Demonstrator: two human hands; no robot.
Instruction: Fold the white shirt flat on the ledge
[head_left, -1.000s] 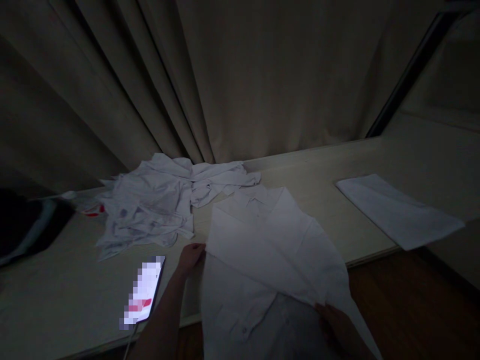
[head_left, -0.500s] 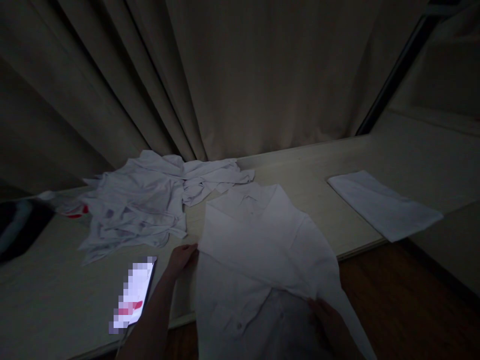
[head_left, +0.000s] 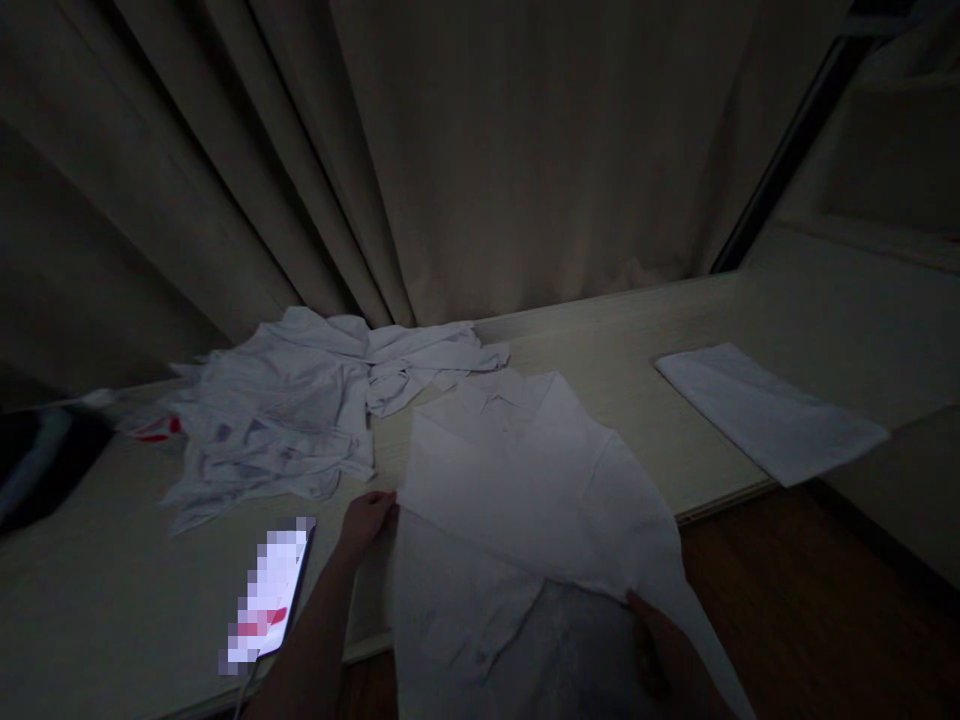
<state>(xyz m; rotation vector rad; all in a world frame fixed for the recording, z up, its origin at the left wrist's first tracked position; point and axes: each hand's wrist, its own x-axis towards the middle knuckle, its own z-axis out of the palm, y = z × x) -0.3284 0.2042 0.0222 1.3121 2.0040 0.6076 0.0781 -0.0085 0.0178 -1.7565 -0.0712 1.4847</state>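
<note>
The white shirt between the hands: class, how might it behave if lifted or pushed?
The white shirt is probably floppy, since one sleeve lies folded flat across it. Its cloth looks thin, so likely light. It may slide off if pushed, as part extends past the edge of the table.

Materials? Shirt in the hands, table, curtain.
Shirt: thin woven-looking fabric, matte; soft creases and drape. Cotton or blend, can't tell.
Table: probably painted wood or laminate, pale and dull; flat, straight-edged top.
Curtain: likely heavyish cloth, matte; hangs in long, deep folds. Dim light hides the weave.
</note>
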